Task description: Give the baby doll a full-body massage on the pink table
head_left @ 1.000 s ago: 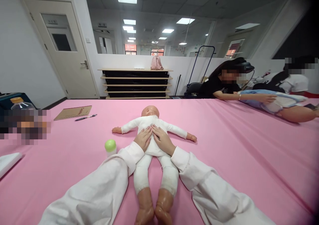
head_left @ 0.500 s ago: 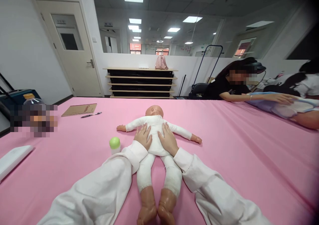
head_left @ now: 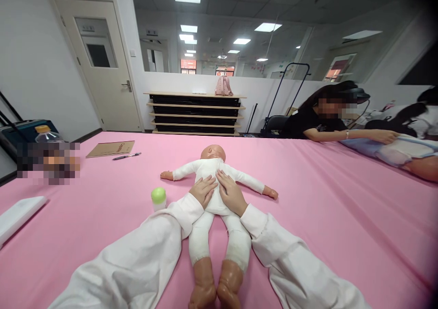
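A baby doll (head_left: 212, 203) with a white cloth body lies on the pink-covered table (head_left: 308, 181), arms spread and feet toward me. Its head is turned so that an ear shows. My left hand (head_left: 204, 190) rests flat on the left side of the doll's torso, fingers stretched and slanting up to the right. Opposite it, my right hand (head_left: 232, 193) lies flat with its fingers extended toward the upper middle of the torso. The fingertips of both hands are close to the torso's midline. Left of the doll stands a small bottle with a green cap (head_left: 159, 197), partly behind my sleeve.
A brown notebook (head_left: 111, 149) and a pen (head_left: 126, 156) lie at the back left. Near the left edge are a white flat object (head_left: 21, 218) and a yellow-capped bottle (head_left: 48, 138), partly blurred. At right, a co-worker (head_left: 318, 117) reaches to another doll (head_left: 417, 156).
My left hand has slid inward and turned toward the doll's midline. My right hand's fingers have also shifted inward. The co-worker's hand has moved slightly on the other doll.
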The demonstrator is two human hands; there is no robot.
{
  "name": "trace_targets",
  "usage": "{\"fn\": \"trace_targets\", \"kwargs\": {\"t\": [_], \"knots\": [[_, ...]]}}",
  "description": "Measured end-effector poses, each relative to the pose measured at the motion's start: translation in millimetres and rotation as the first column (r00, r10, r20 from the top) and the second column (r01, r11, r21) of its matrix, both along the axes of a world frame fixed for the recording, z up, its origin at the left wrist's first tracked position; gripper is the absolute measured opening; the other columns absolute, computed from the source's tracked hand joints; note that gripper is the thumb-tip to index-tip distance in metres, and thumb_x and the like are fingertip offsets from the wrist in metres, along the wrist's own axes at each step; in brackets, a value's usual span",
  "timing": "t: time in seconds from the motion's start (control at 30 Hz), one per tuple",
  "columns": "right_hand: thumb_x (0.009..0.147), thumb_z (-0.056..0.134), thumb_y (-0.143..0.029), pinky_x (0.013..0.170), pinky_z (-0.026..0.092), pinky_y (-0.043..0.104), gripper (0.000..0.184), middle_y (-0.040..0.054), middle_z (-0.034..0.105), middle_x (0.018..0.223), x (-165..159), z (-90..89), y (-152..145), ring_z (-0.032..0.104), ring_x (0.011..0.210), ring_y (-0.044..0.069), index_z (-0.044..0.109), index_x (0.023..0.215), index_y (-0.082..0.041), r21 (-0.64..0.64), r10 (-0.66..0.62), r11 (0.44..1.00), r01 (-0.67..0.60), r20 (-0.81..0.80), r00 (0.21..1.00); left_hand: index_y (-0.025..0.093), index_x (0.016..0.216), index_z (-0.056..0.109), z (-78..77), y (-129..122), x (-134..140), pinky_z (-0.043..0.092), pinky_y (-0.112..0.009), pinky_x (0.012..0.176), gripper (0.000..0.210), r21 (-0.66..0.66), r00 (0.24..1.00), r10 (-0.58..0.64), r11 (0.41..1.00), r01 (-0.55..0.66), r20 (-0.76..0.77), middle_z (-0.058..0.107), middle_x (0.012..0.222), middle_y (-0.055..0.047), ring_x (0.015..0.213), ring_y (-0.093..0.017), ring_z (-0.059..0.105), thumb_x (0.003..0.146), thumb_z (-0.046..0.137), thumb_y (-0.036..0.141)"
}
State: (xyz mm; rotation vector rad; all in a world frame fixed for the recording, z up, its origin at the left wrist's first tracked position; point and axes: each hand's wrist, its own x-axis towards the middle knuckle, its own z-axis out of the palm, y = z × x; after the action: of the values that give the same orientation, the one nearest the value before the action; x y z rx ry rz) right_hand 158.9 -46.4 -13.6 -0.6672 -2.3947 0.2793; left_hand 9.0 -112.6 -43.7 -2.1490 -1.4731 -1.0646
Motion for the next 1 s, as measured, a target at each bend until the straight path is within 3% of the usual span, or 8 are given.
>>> {"fn": "trace_targets", "kwargs": {"t": [0.17,0.27,0.4,0.5,0.7,0.9,1.0], "knots": [[0.085,0.030,-0.024,0.106,0.021,0.050,0.051,0.0095,0.024,0.143,-2.6,-0.2,-1.6,0.020,0.133,0.022,0.032,0.135,-0.012,-0.082,-0.136,0.986,0.142,0.073,0.988,0.024,0.123,0.049,-0.1,-0.5,-1.1,0.025,-0.057,0.099,0.039,-0.195,0.988,0.143,0.972,-0.130,0.053,0.035,0.139,-0.007,0.131,-0.028,0.023,0.086,0.035,0.029],[0.085,0.033,-0.029,0.107,0.022,0.047,0.056,0.0146,0.023,0.143,-3.9,-3.1,-0.6,0.020,0.133,0.024,0.029,0.135,-0.005,-0.110,-0.225,0.967,0.230,0.055,0.973,0.025,0.126,0.045,-2.6,0.3,-2.5,0.025,-0.057,0.099,0.042,-0.213,0.981,0.170,0.966,-0.148,0.089,0.030,0.141,-0.006,0.133,-0.029,0.019,0.086,0.036,0.030],[0.084,0.036,-0.028,0.106,0.025,0.047,0.054,0.0155,0.028,0.141,-3.3,-6.1,1.5,0.025,0.131,0.024,0.034,0.133,-0.006,-0.105,-0.228,0.968,0.228,0.006,0.974,0.022,0.124,0.049,-5.3,1.9,-4.1,0.029,-0.052,0.100,0.041,-0.174,0.985,0.115,0.980,-0.092,0.126,0.035,0.139,-0.007,0.132,-0.027,0.021,0.086,0.034,0.027],[0.083,0.037,-0.023,0.105,0.027,0.048,0.047,0.0143,0.037,0.136,-1.3,-6.4,1.7,0.032,0.129,0.023,0.043,0.128,-0.010,-0.058,-0.172,0.984,0.169,-0.052,0.984,0.020,0.121,0.052,-5.9,2.4,-3.4,0.030,-0.050,0.101,0.041,-0.121,0.981,0.109,0.989,-0.090,0.160,0.040,0.136,-0.007,0.131,-0.026,0.024,0.085,0.033,0.024],[0.078,0.035,-0.007,0.103,0.035,0.041,0.045,0.0066,0.053,0.124,2.3,-6.9,0.9,0.042,0.122,0.017,0.054,0.118,-0.017,0.083,0.116,0.991,-0.107,-0.125,0.985,0.019,0.116,0.055,-6.1,0.8,-2.4,0.034,-0.048,0.100,0.039,-0.015,0.981,0.106,0.994,-0.105,0.162,0.048,0.129,-0.007,0.127,-0.024,0.033,0.083,0.035,0.018],[0.076,0.036,-0.004,0.102,0.037,0.041,0.044,0.0078,0.056,0.120,3.0,-4.1,-2.2,0.043,0.121,0.017,0.059,0.112,-0.015,0.100,0.132,0.988,-0.117,-0.151,0.980,0.018,0.103,0.060,-3.9,-1.8,-2.9,0.044,-0.039,0.095,0.034,0.141,0.996,-0.037,0.990,0.025,0.080,0.060,0.112,-0.008,0.114,-0.017,0.049,0.081,0.035,0.012],[0.076,0.035,-0.004,0.103,0.036,0.041,0.045,0.0070,0.055,0.122,3.7,-0.9,-5.3,0.042,0.122,0.017,0.058,0.113,-0.016,0.080,0.128,0.990,-0.118,-0.143,0.981,0.017,0.098,0.061,-2.9,-2.4,-2.3,0.046,-0.037,0.093,0.032,0.174,0.995,-0.051,0.984,0.036,0.086,0.062,0.109,-0.008,0.109,-0.016,0.053,0.080,0.035,0.012]]}}
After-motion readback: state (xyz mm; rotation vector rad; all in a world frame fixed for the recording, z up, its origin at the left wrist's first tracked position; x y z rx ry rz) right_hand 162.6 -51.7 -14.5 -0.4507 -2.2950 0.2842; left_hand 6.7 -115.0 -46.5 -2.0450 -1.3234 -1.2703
